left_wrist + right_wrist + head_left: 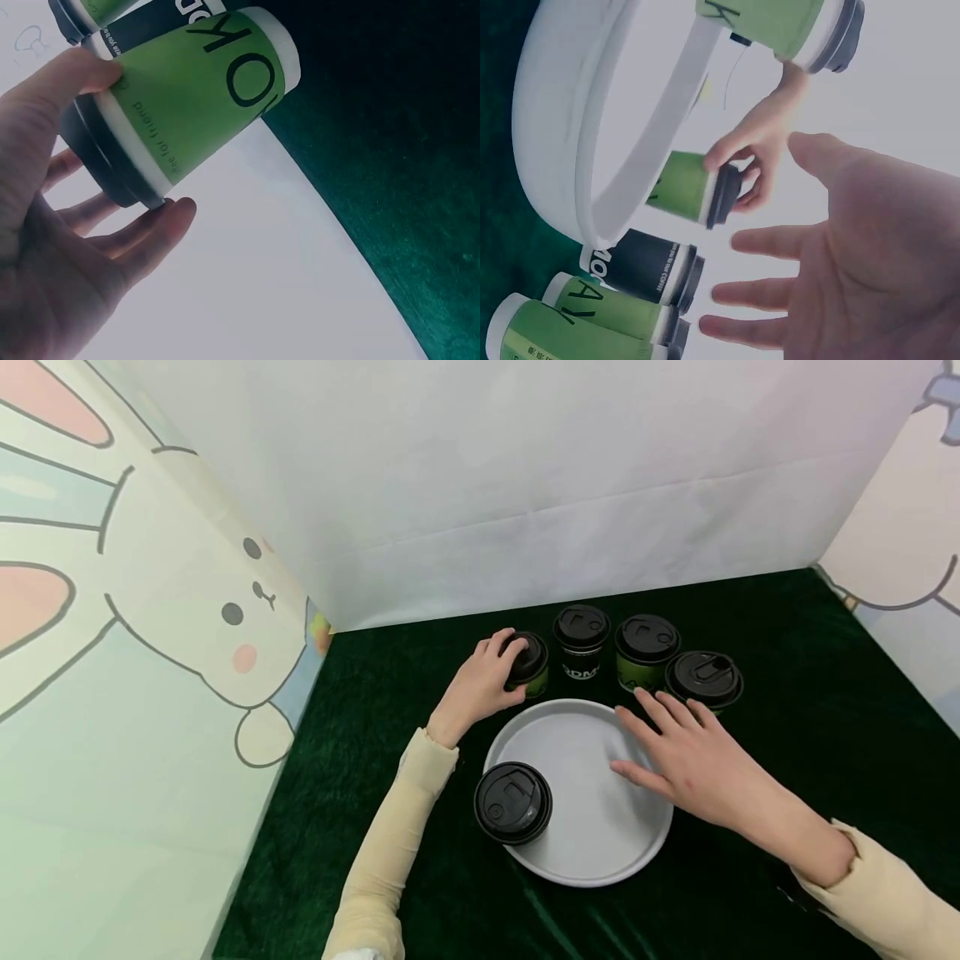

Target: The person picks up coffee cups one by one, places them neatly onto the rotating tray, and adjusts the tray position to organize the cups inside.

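Observation:
My left hand (pixel 480 681) grips a green paper coffee cup (pixel 199 94) by its black lid from above, behind the tray's left side. In the left wrist view the thumb presses the cup's side just below the lid, and the fingers curl around the lid's far edge. Over the right part of a round, light grey tray (pixel 592 843) hovers my right hand (pixel 697 772), fingers spread and holding nothing. Another lidded coffee cup (pixel 513 803) stands at the tray's left front rim; its green side shows in the right wrist view.
Behind the tray stand a black coffee cup (pixel 581 639) and, to its right, two green coffee cups, one (pixel 647 647) partly behind the other (pixel 705 678). Dark green cloth (pixel 360 777) covers the table. A pale wall (pixel 525 468) rises at the back.

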Action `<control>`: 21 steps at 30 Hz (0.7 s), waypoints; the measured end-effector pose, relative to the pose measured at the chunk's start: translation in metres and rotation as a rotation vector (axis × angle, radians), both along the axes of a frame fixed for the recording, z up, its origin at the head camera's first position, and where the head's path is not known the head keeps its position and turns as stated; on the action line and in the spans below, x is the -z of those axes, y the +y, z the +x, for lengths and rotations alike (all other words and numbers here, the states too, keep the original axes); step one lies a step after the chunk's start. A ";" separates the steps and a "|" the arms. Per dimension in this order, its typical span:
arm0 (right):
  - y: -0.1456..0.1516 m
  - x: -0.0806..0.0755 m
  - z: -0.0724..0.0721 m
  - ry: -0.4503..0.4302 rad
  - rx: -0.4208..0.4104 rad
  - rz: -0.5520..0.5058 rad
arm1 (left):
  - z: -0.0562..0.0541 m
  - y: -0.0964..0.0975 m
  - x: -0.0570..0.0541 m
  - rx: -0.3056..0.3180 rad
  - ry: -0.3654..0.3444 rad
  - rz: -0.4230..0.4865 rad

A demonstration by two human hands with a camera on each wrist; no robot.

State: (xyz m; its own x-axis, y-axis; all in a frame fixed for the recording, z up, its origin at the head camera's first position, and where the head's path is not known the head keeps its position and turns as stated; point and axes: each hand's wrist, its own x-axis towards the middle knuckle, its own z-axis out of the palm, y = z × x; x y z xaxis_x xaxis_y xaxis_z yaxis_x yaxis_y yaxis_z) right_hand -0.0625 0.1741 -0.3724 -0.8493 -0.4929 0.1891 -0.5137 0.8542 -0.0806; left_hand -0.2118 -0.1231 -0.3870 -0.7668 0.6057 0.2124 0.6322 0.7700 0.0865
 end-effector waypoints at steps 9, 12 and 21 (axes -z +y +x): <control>-0.005 -0.003 -0.023 0.017 -0.004 -0.044 | 0.017 -0.006 -0.012 0.006 0.082 -0.029; -0.005 -0.003 -0.030 0.064 0.000 -0.033 | 0.025 -0.008 -0.021 -0.003 0.114 -0.045; -0.001 -0.011 -0.050 0.068 0.035 -0.062 | 0.053 -0.004 -0.050 -0.001 0.194 -0.125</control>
